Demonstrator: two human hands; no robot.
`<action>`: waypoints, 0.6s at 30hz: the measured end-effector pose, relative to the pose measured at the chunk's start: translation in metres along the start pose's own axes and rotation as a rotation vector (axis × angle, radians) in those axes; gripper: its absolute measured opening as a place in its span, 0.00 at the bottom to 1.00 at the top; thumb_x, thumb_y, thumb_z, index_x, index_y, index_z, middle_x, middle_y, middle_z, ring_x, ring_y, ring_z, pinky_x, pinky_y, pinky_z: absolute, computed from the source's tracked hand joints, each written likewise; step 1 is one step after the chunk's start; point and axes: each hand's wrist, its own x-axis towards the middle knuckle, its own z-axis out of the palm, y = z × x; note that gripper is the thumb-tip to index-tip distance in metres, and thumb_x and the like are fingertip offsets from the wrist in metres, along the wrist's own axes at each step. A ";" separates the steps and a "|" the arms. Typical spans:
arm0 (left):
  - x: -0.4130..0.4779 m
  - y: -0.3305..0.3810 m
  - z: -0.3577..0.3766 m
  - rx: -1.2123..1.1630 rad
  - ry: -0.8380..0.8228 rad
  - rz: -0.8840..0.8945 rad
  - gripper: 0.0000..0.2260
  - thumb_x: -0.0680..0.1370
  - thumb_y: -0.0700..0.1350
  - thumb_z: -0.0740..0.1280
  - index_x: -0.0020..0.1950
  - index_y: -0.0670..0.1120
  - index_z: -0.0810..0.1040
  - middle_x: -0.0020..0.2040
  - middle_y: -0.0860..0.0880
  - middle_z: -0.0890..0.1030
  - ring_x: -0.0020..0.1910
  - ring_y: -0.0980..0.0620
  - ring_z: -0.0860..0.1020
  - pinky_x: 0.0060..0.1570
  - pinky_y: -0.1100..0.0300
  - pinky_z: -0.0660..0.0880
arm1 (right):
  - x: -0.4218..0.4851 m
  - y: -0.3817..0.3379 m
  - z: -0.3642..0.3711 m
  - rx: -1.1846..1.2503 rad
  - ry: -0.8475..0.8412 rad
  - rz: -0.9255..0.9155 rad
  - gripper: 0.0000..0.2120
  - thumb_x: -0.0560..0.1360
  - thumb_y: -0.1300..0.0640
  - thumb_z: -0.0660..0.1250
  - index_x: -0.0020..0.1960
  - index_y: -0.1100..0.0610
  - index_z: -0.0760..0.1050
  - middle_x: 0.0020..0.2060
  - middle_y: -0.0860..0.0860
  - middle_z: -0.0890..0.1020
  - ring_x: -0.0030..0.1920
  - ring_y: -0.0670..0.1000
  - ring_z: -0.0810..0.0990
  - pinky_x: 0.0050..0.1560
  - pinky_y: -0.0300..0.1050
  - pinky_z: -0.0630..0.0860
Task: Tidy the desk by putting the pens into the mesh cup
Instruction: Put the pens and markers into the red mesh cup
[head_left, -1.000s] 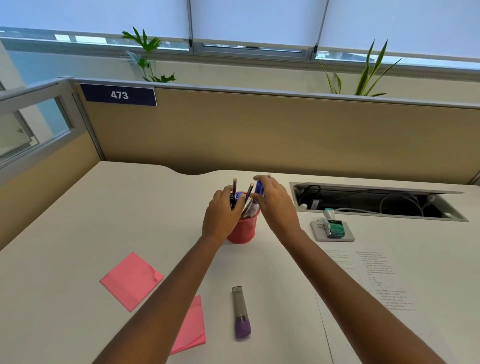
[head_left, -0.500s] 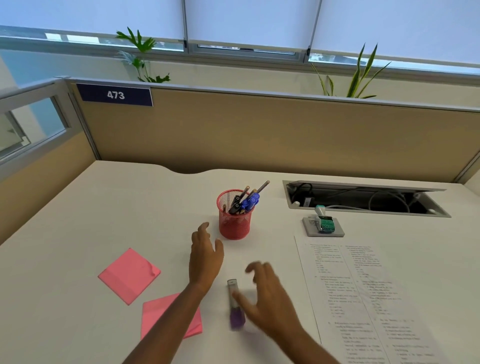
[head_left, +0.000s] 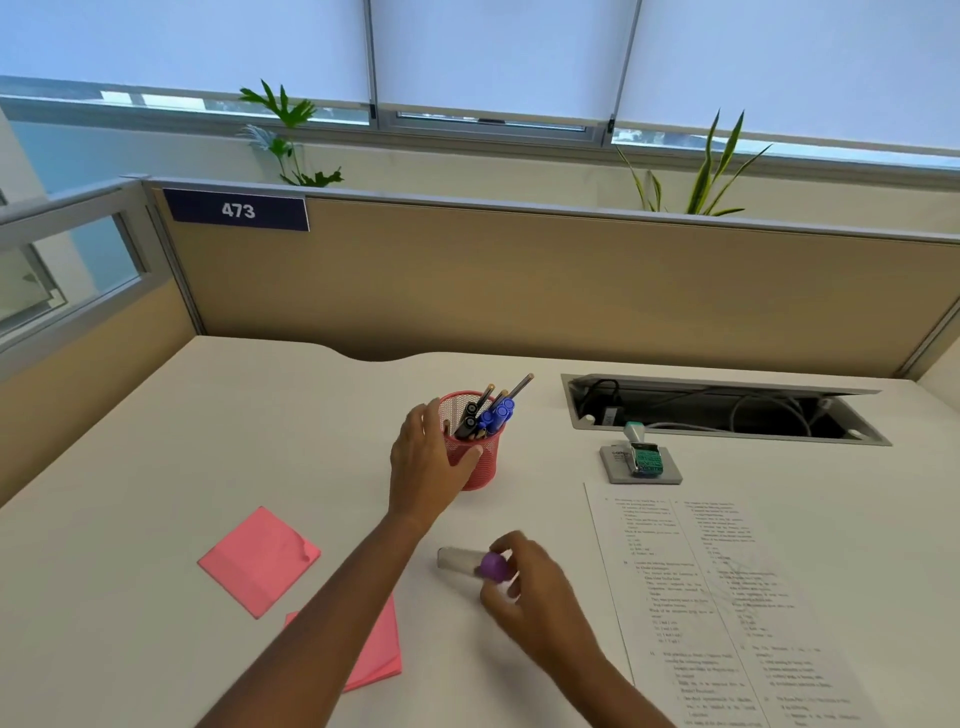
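Cup (head_left: 480, 465), red mesh, pens (head_left: 488, 415) inside; left hand (head_left: 428, 465) grasping its side, hiding that wall. Nearer than cup: right hand (head_left: 530, 587) gripping blurred purple-capped marker (head_left: 470, 562).

Left hand (head_left: 427, 467): bare, no ring, glove or watch showing.
Right hand (head_left: 530, 592): bare, nothing worn on the fingers or wrist.
Forearms: both bare from wrist to the bottom edge of the view; no sleeve, cuff or band visible.
Nails: short, blurred, details unclear.
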 end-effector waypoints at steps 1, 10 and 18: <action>0.004 0.001 -0.001 0.005 -0.018 -0.007 0.33 0.73 0.54 0.67 0.72 0.42 0.58 0.71 0.43 0.63 0.70 0.46 0.64 0.66 0.51 0.66 | 0.005 0.000 -0.007 0.034 0.064 -0.008 0.10 0.71 0.57 0.65 0.49 0.50 0.67 0.44 0.50 0.75 0.35 0.42 0.72 0.34 0.26 0.66; 0.018 -0.008 0.002 -0.293 -0.220 -0.235 0.31 0.73 0.53 0.68 0.70 0.42 0.62 0.70 0.42 0.68 0.67 0.43 0.68 0.65 0.46 0.69 | 0.073 -0.016 -0.069 0.149 0.402 -0.122 0.10 0.71 0.62 0.66 0.52 0.59 0.74 0.44 0.52 0.74 0.40 0.48 0.76 0.42 0.37 0.77; 0.020 -0.005 0.010 -0.444 -0.186 -0.238 0.31 0.76 0.46 0.65 0.74 0.45 0.53 0.74 0.43 0.61 0.72 0.43 0.63 0.69 0.45 0.64 | 0.108 -0.031 -0.063 0.086 0.391 -0.197 0.13 0.72 0.61 0.66 0.56 0.62 0.74 0.44 0.52 0.73 0.42 0.50 0.76 0.46 0.45 0.78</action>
